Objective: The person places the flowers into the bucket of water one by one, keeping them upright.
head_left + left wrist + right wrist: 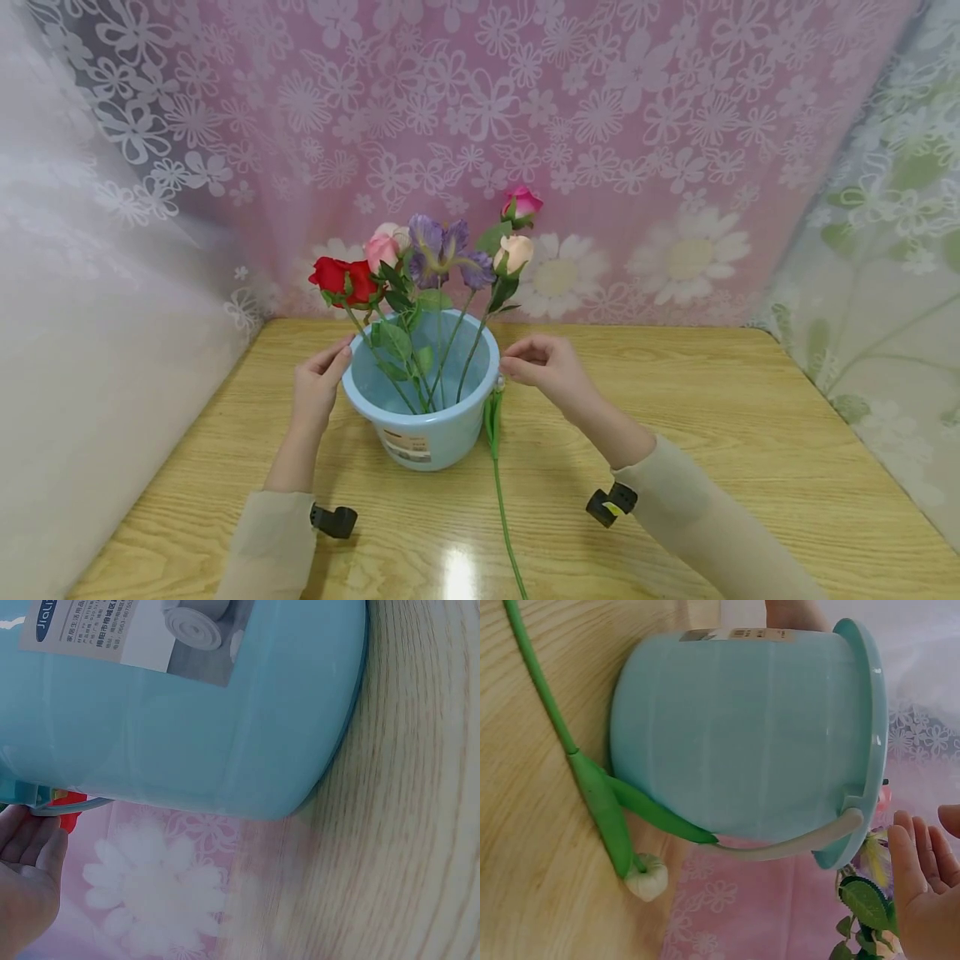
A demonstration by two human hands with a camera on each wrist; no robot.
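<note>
A light blue bucket stands on the table with artificial flowers leaning inside it. They are red roses, a pink rose, a purple iris, a peach rose and a magenta rose. My left hand is at the bucket's left rim, its fingertips right by the handle in the left wrist view. Beside the right rim, my right hand has loosely bent fingers and holds nothing. Below it lies a white tulip with green leaves, alongside the bucket.
The wooden table reaches back to a pink floral curtain. A pale sheet hangs on the left, and a leaf-patterned one on the right. A printed label is on the bucket's front.
</note>
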